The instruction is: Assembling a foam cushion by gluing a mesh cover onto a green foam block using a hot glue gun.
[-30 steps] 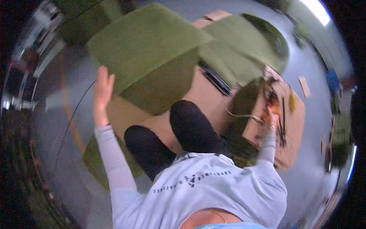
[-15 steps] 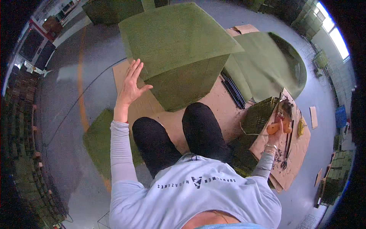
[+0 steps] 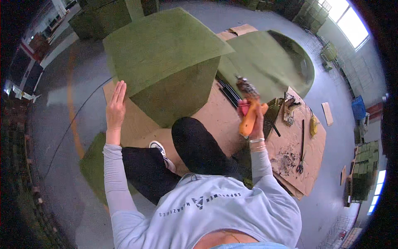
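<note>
My right hand (image 3: 259, 124) is wrapped round an orange glue gun (image 3: 249, 119), its dark, dirty nozzle pointing up and away from me. It hangs in the air over the floor cardboard, left of a cardboard-topped work surface (image 3: 313, 157). A large green box-shaped piece (image 3: 166, 50), covered in mesh-like sheet, stands in front of my knees. Beside its left edge is my left hand (image 3: 115, 110), flat with fingers stretched; whether it touches the sheet I cannot tell. Several black sticks (image 3: 229, 93) lie to the right of the box.
The work surface carries scissors (image 3: 299, 168), a long black stick (image 3: 303, 139), a yellow tool (image 3: 314, 125), a soiled block (image 3: 289, 112) and dark crumbs. A rounded green piece (image 3: 269, 62) lies beyond. Another green sheet (image 3: 94, 166) is at left. A black cable (image 3: 78, 112) crosses the floor.
My right hand has lifted the glue gun off the work surface and swung it left toward the green box. The view has turned, and my left hand's fingers are closer together.
</note>
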Available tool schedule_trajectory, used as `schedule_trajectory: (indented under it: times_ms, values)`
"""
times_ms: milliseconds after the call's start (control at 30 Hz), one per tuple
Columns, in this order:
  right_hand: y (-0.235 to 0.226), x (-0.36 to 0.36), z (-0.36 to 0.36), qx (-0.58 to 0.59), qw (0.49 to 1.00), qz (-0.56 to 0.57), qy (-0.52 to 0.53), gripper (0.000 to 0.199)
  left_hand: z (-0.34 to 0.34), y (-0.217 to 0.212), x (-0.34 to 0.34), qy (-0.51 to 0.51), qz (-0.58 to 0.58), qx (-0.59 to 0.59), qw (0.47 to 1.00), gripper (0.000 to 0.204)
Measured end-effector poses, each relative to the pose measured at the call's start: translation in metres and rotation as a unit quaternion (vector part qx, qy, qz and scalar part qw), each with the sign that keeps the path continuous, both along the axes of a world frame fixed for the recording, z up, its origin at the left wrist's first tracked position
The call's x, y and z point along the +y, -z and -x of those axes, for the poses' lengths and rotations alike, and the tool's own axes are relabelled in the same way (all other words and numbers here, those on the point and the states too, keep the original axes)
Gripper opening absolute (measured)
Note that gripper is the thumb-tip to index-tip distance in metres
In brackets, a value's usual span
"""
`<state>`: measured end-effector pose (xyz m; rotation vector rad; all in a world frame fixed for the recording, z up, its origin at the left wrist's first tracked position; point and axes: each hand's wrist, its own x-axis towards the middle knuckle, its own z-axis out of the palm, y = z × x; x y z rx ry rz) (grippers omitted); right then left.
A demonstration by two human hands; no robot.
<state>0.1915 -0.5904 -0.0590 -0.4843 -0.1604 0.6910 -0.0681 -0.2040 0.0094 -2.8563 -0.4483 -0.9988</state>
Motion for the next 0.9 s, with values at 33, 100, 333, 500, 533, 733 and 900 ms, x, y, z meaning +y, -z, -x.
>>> schedule_trajectory:
  times_ms: [33, 100, 333, 500, 533, 733, 900]
  values:
    - [0.006, 0.002, 0.001, 0.006, 1.000, 0.004, -0.012, 0.040, -0.002, 0.002, 0.002, 0.006, 0.000, -0.005, 1.000, 0.062]
    - [0.007, 0.013, 0.006, 0.013, 0.999, 0.003, -0.033, 0.039, 0.002, 0.003, 0.008, 0.001, -0.029, 0.017, 0.999, 0.062]
    - [-0.010, 0.026, 0.011, -0.071, 0.994, 0.065, -0.053, 0.030, -0.008, 0.002, 0.015, -0.011, -0.046, 0.007, 0.999, 0.062]
    - [0.011, 0.030, 0.009, -0.024, 0.996, 0.080, -0.008, 0.031, 0.004, 0.008, 0.018, 0.003, -0.074, -0.009, 0.997, 0.055]
    - [0.009, 0.032, 0.010, -0.030, 0.994, 0.102, 0.007, 0.032, 0.001, 0.008, 0.020, -0.004, -0.087, -0.025, 0.996, 0.055]
    - [0.016, 0.036, 0.018, -0.101, 0.985, 0.139, 0.009, 0.028, 0.011, 0.004, -0.001, 0.008, -0.060, 0.002, 0.998, 0.048]
    - [0.029, 0.033, 0.011, -0.152, 0.983, 0.099, 0.009, 0.030, -0.012, 0.016, -0.017, 0.031, 0.001, -0.055, 0.998, 0.036]
